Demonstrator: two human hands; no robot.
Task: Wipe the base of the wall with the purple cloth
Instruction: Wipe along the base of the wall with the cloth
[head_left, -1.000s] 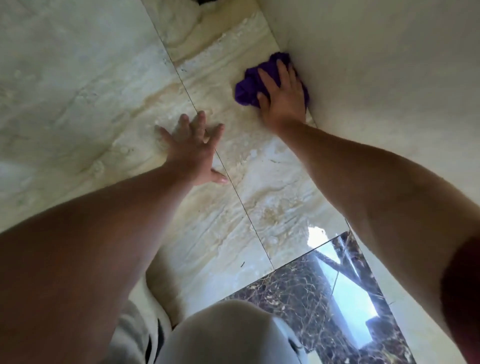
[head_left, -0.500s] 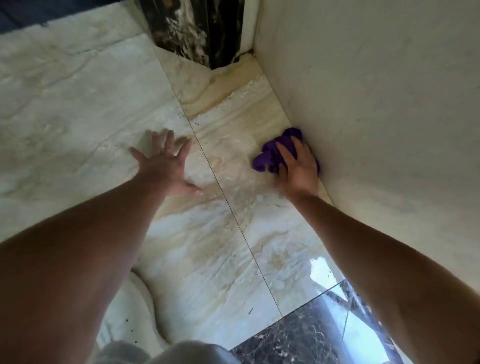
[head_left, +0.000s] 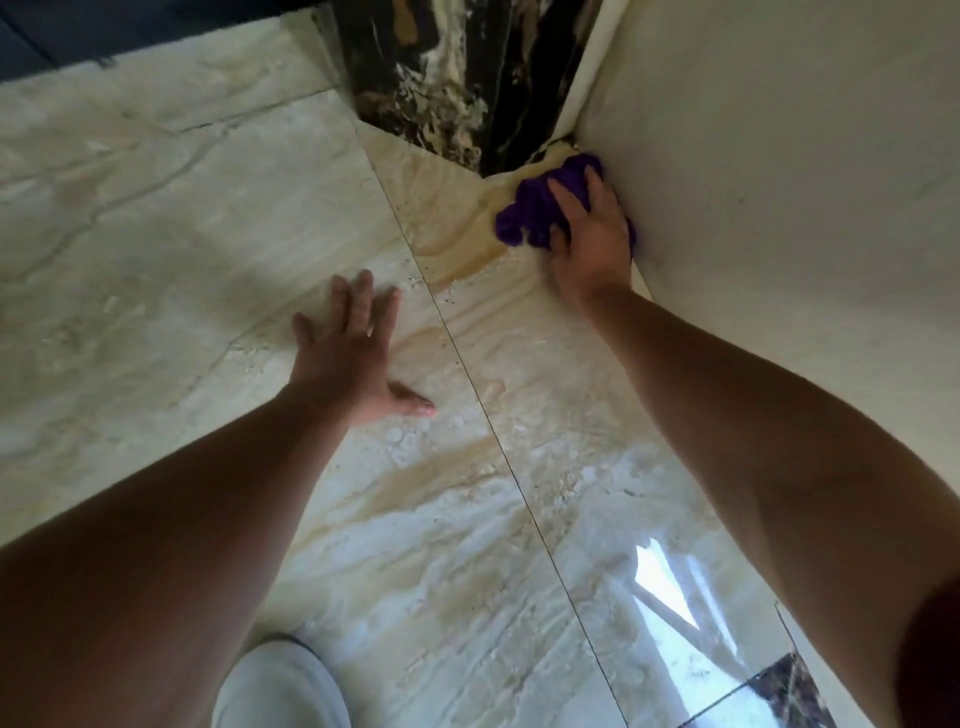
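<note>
A crumpled purple cloth (head_left: 535, 208) lies on the floor where the cream wall (head_left: 779, 197) meets the tiles, close to the corner. My right hand (head_left: 592, 239) presses down on the cloth, fingers spread over it and against the wall's base. My left hand (head_left: 348, 348) rests flat on the beige marble floor (head_left: 156, 234), fingers apart, holding nothing, about a forearm's length left of the cloth.
A dark marble panel (head_left: 457, 78) stands in the corner just beyond the cloth. A tile joint (head_left: 483, 415) runs between my hands. A dark glossy tile (head_left: 789, 691) lies at the bottom right. My knee in light fabric (head_left: 280, 686) shows at the bottom.
My right hand has slid the cloth along the wall's base toward the corner. My left hand has shifted forward across the floor, still flat.
</note>
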